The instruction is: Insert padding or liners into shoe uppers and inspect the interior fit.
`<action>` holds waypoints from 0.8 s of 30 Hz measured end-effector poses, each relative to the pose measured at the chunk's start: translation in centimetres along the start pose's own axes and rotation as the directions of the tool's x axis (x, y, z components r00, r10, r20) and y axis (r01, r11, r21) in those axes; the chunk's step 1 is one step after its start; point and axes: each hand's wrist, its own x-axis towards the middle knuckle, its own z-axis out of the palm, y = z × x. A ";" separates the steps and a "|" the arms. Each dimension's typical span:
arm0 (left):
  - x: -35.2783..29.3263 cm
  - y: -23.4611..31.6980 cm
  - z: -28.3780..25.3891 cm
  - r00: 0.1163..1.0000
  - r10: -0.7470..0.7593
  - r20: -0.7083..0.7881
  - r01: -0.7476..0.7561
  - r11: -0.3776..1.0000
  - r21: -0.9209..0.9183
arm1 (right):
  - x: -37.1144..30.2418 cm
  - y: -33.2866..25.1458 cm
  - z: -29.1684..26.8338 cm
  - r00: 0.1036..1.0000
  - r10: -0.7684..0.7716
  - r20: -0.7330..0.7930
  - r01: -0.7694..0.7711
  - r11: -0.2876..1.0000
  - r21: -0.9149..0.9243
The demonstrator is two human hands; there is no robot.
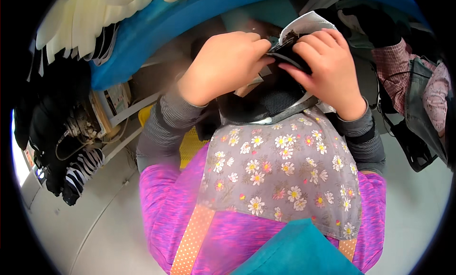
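Observation:
Both hands are raised together near the top middle. My left hand [225, 61] is closed, its thumb and fingertips pinching the edge of a black fabric piece with a pale grey-white side [308, 22]. My right hand [327, 66] has its fingers bent over the same piece, gripping it from the other side. Its frayed dark edge shows between the hands; the rest is partly hidden by the fingers. Below them, on my lap, lies a black mesh item with a grey rim [261, 104], touching my flowered apron [280, 166].
Across the top runs a blue curved edge [166, 28], with pale cream strips [90, 18] piled at its left. Black fabric pieces [61, 94] hang at the left beside a metal frame [135, 109]. On the right sits another person with a pink checked sleeve [392, 68].

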 end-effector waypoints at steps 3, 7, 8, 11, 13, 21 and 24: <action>-0.2 -0.7 0.6 0.994 0.053 -0.096 -0.067 0.987 -0.145 | -1.0 1.6 -0.5 0.999 -0.004 0.039 0.005 1.000 -0.007; -0.1 -0.8 0.9 0.990 0.064 -0.127 -0.093 0.965 -0.244 | -0.9 2.2 -0.3 0.986 0.136 -0.093 -0.139 0.990 -0.030; -0.1 -0.8 0.8 0.992 0.050 -0.114 -0.075 0.971 -0.229 | -0.6 2.1 -0.2 0.977 0.141 -0.163 -0.153 0.986 -0.064; -0.5 -0.6 0.9 0.988 0.064 -0.139 -0.097 0.963 -0.250 | -0.3 1.9 0.0 0.957 0.157 -0.245 -0.180 0.981 -0.074; -0.7 -0.7 0.8 0.988 0.042 -0.151 -0.079 0.965 -0.248 | -0.1 1.9 0.0 0.957 0.227 -0.183 -0.211 0.972 0.102; -0.2 0.6 -1.9 0.981 -0.191 -0.005 0.186 0.960 -0.208 | 1.1 0.9 -0.6 0.957 0.257 -0.138 -0.216 0.942 0.258; -0.7 0.0 -1.6 0.977 -0.207 0.043 0.211 0.954 -0.215 | 1.1 1.0 -0.7 0.973 0.205 -0.106 -0.170 0.948 0.268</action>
